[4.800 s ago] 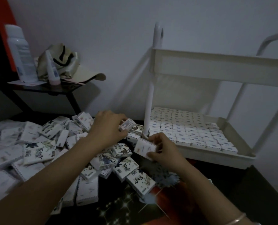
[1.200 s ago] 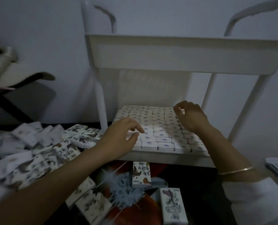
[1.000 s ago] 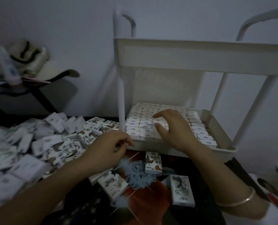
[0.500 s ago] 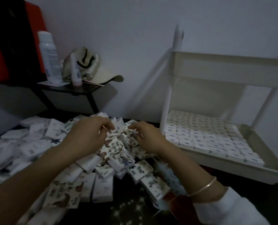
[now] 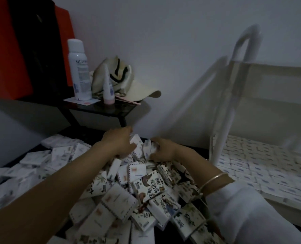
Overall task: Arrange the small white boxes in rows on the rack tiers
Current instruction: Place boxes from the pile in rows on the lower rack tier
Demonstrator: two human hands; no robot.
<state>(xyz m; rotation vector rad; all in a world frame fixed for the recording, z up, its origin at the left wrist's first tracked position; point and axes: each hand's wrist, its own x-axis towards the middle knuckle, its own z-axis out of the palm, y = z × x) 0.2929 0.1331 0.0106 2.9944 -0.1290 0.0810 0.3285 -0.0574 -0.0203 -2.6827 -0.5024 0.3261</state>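
A big heap of small white boxes [image 5: 133,187], some with ink drawings, covers the dark floor in front of me. My left hand [image 5: 119,142] reaches into the far part of the heap and curls around a white box [image 5: 135,140]. My right hand [image 5: 163,149] sits close beside it, fingers bent over a box [image 5: 148,149] in the heap. The white rack [image 5: 221,120] stands at the right. Its lower tier [image 5: 272,197] holds neat rows of boxes [image 5: 262,164]. The upper tier [image 5: 278,74] is blurred.
A low black side table [image 5: 100,108] stands against the wall behind the heap. It carries a tall spray can [image 5: 79,71], a small pointed bottle [image 5: 108,87] and a beige cap [image 5: 128,81]. A red and black panel [image 5: 23,46] fills the upper left.
Both hands left the rack's lower tier and moved left into the heap. They now sit deeper at its far side, gripping boxes. The view swung left, away from the rack.
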